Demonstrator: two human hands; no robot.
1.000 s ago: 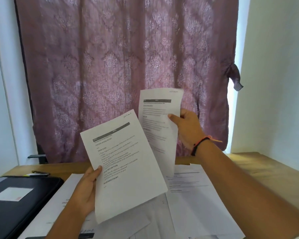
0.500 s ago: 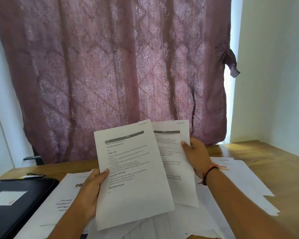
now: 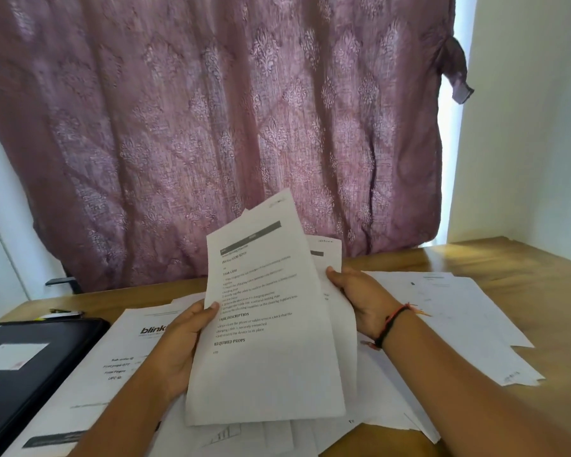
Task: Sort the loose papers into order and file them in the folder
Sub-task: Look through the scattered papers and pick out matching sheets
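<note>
My left hand [image 3: 182, 344] grips the left edge of a printed sheet [image 3: 267, 364] headed with a grey bar, held upright over the desk. Behind it a second printed sheet [image 3: 333, 272] is tucked in, and my right hand [image 3: 360, 298] holds its right edge; only its top right part shows. Several loose papers [image 3: 455, 318] lie spread on the wooden desk [image 3: 524, 278] under and around both hands, one on the left bearing a "blink" logo [image 3: 119, 357]. A black folder [image 3: 30, 364] with a white label lies shut at the desk's left edge.
A purple patterned curtain [image 3: 231, 133] hangs behind the desk. White walls stand on both sides, the right one close to the desk's far right corner. A pen [image 3: 61, 314] lies just behind the folder.
My right hand has brought its sheet down and left, behind the sheet in my left hand, so the two now overlap. Both hands have sunk lower towards the desk.
</note>
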